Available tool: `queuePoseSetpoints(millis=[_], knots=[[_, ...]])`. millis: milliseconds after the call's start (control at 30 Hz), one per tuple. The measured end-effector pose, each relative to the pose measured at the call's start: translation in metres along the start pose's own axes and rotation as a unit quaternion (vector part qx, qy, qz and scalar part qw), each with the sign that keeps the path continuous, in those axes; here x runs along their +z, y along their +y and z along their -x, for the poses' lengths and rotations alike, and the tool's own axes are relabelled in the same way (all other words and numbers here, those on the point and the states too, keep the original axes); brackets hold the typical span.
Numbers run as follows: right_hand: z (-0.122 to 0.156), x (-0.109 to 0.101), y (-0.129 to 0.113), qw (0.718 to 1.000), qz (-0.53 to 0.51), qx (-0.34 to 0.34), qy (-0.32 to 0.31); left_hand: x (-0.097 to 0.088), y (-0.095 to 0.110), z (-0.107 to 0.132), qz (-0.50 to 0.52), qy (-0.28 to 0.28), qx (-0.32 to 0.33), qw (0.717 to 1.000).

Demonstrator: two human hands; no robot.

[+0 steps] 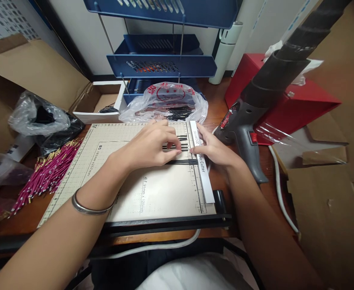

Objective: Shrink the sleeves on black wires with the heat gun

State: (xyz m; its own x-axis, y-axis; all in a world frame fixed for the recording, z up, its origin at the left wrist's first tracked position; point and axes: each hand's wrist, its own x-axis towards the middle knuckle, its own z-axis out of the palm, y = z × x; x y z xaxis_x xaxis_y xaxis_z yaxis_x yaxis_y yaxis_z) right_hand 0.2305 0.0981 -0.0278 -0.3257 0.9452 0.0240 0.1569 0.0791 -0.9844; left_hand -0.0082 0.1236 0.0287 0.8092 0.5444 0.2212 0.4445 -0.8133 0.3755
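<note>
A paper cutter (165,197) with a cream, grid-marked board lies before me. Short bundles of thin black wires (184,162) rest crosswise on it, their right ends near the white ruler strip (205,181). Over these wires is my left hand (154,143), thumb and forefinger pinched at a black wire; the other fingers curl and hide part of the bundles. At the strip, my right hand (211,148) has its thumb laid across the white edge near the wire ends and its fingers spread along the far side. A metal bangle circles the left wrist.
Magenta wires (48,173) with metal ends lie left, beside an open carton (38,68). Behind the cutter sit a clear bag (167,100) of black wires and blue trays (161,65). At right stand a hot-air gun (251,121), its white cord and a red box (312,96).
</note>
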Motion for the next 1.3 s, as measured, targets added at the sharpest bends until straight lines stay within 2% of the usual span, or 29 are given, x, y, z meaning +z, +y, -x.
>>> queuePoseSetpoints(millis=[267, 733, 1000, 1300], knots=[[0.005, -0.001, -0.007, 1.0, 0.024, 0.013, -0.005, 0.005, 0.007, -0.002, 0.014, -0.052, 0.006, 0.999], [0.004, -0.001, -0.006, 1.0, 0.023, 0.0, -0.013, 0.001, 0.013, -0.001, 0.044, -0.093, -0.002, 0.995], [0.005, 0.0, -0.011, 1.0, 0.021, 0.01, -0.013, -0.003, 0.008, 0.002, 0.011, -0.09, -0.015, 0.996], [0.004, 0.0, -0.011, 1.0, 0.022, 0.013, -0.011, -0.004, 0.003, 0.003, -0.043, -0.059, -0.009, 0.997]])
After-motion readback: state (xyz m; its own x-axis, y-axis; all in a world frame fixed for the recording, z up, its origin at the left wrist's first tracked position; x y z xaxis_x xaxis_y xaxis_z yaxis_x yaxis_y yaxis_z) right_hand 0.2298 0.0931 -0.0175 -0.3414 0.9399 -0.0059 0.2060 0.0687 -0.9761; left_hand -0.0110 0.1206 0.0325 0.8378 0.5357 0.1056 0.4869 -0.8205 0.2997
